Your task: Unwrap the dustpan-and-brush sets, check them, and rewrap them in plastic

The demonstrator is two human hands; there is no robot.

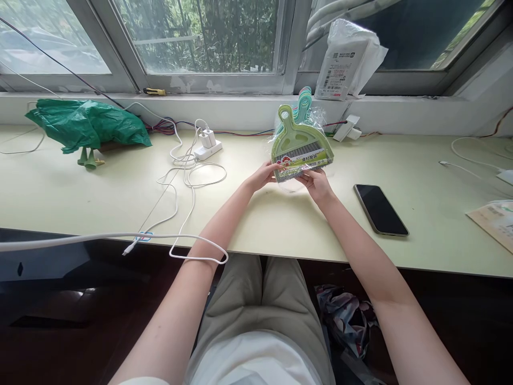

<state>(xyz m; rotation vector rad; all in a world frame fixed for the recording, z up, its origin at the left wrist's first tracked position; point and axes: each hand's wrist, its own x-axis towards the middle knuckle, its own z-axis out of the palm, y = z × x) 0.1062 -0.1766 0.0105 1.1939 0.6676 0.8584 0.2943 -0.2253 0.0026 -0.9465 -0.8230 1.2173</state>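
The person's lap sat nearest, below the pale bench (100, 198). Above the bench, the left hand (262, 176) and right hand (316, 183) each closed on a lower corner of a wrapped green dustpan set (298, 147), held upright. Right of the set lay a phone (380, 209); left, white cables (188, 171).

Home or small-office desk by window: pale green desktop (80, 198) ran under sliding window (200, 37); charger block (207, 143) with white cables (180, 176), smartphone (380, 209), parcel bag (347, 61) on sill suggested informal workspace.
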